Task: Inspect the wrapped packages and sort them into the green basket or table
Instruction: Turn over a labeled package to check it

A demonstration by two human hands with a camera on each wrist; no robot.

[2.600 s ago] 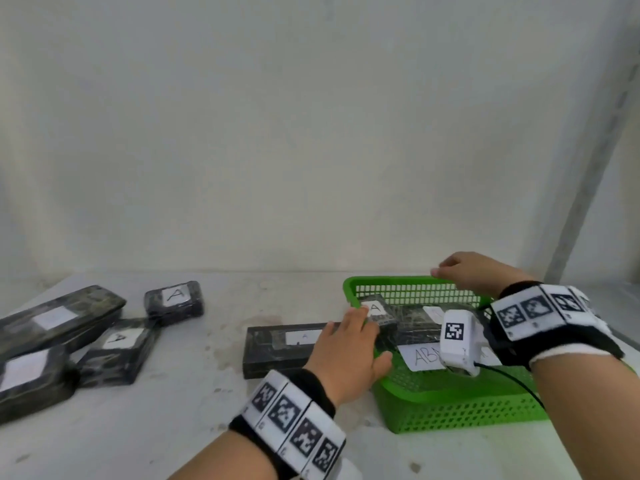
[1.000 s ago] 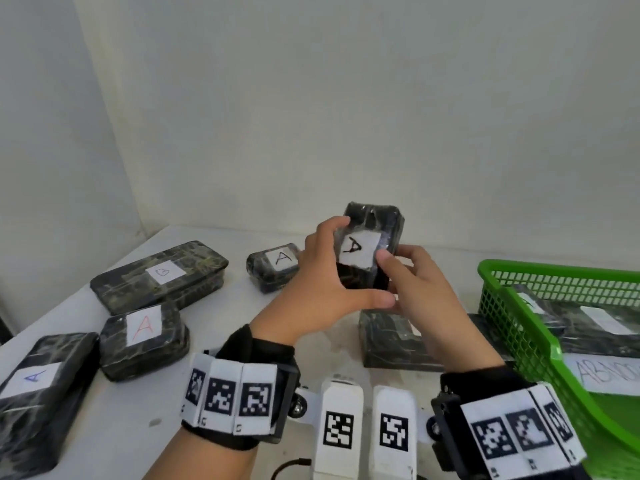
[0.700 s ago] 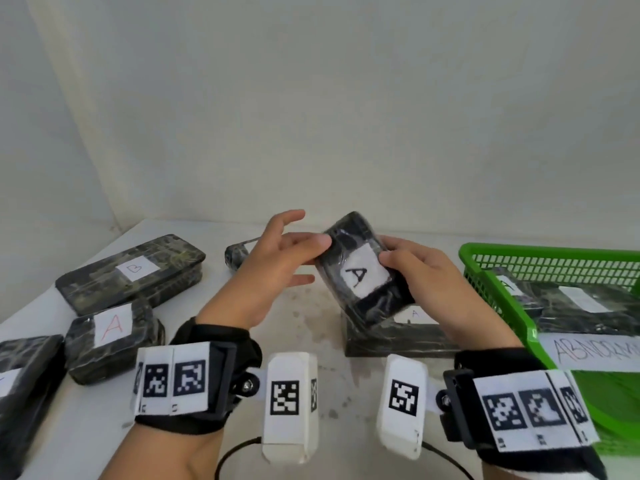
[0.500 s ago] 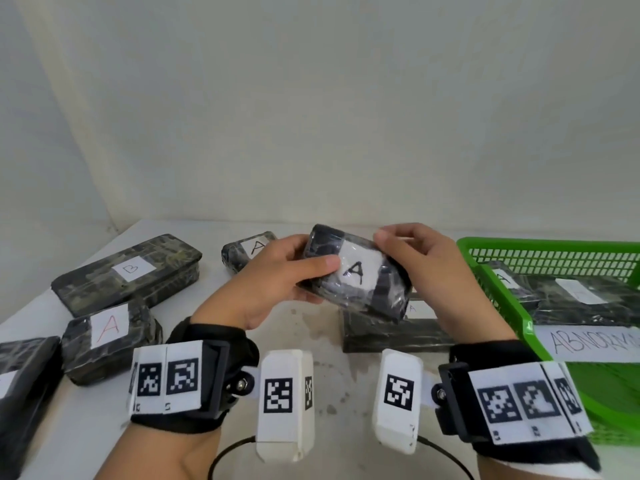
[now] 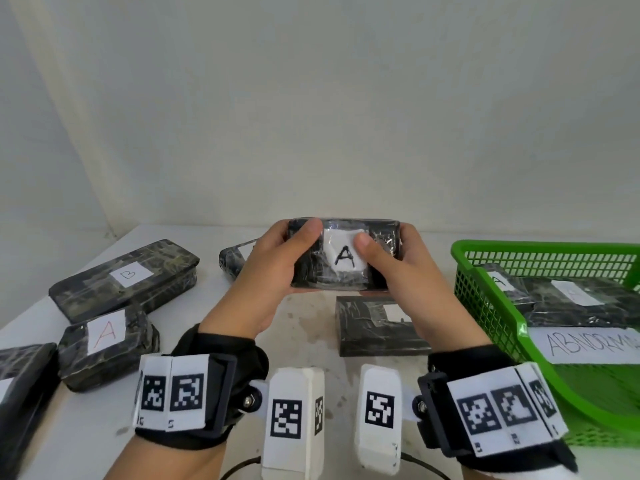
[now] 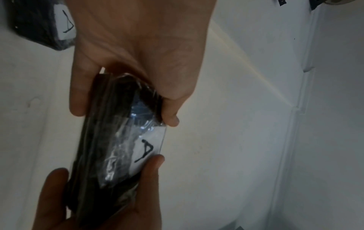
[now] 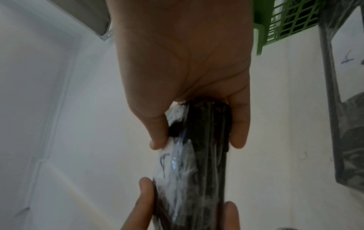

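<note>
Left hand point(image 5: 273, 271) and right hand point(image 5: 412, 275) grip opposite ends of the raised package point(image 5: 343, 261).

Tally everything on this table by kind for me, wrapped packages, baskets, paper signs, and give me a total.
Wrapped packages: 8 (held package; 5 on the table at; 2 in the basket at)
Green basket: 1
Paper sign: 1
Total: 10
</note>
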